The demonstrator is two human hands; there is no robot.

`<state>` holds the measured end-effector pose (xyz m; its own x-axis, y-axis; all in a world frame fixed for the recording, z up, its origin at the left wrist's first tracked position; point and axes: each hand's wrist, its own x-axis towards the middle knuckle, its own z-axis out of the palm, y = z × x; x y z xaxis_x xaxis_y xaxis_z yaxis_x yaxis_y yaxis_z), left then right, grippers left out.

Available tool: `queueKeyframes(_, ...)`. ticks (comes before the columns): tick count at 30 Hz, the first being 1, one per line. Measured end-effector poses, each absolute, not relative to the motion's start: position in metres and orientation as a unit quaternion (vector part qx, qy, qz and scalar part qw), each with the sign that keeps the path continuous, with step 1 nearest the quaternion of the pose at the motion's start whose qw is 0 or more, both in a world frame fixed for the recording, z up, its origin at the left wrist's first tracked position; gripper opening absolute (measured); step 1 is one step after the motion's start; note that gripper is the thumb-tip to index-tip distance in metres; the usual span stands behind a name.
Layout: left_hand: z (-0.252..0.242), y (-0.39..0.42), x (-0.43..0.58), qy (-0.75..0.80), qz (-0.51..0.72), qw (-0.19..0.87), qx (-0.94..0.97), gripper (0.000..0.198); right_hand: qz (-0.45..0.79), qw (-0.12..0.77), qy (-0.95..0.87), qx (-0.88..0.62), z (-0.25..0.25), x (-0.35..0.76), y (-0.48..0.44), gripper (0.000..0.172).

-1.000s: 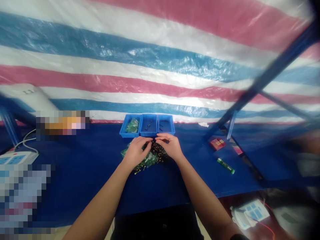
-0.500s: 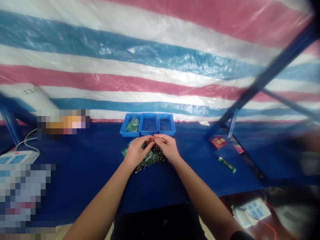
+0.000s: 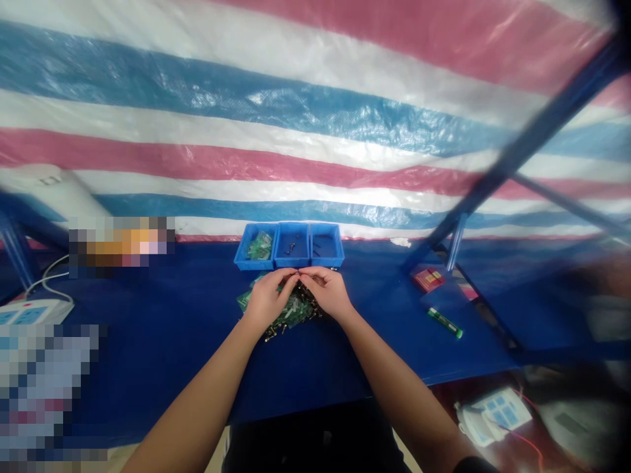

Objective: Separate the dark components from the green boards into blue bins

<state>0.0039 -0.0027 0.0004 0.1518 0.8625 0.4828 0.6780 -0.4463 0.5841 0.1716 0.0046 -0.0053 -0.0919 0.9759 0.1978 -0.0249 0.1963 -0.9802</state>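
Observation:
My left hand (image 3: 269, 297) and my right hand (image 3: 329, 290) meet fingertip to fingertip above a heap of small parts. Thumb and fingers of each are pinched together; whatever is between them is too small to make out. Under the hands, the heap mixes green pieces (image 3: 290, 313) with dark and brass-coloured bits that look like screws (image 3: 270, 334). Just beyond stand three blue bins side by side. Green pieces fill part of the left bin (image 3: 254, 265), a few small metal parts lie in the middle bin (image 3: 290, 261), and dark thin parts lie in the right bin (image 3: 329, 261).
A blue surface (image 3: 172, 368) carries everything. To the right lie a red box (image 3: 428, 280) and a green tube (image 3: 445, 322). A white power strip (image 3: 37, 312) with cables is at the left, another power strip (image 3: 495, 417) lower right. A blue metal frame (image 3: 493, 174) slants up at right.
My fingertips have shifted slightly left and stay pinched together over the heap. The whole view has moved a little; bins and heap look the same.

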Motion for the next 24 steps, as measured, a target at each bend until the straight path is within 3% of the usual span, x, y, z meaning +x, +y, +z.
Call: queueKeyframes(24,-0.0036,-0.0013,0.0050,0.506,0.375,0.130,0.766,0.034,0.469,0.536,-0.557,-0.427,-0.0019,0.1722,0.0040,0.022)
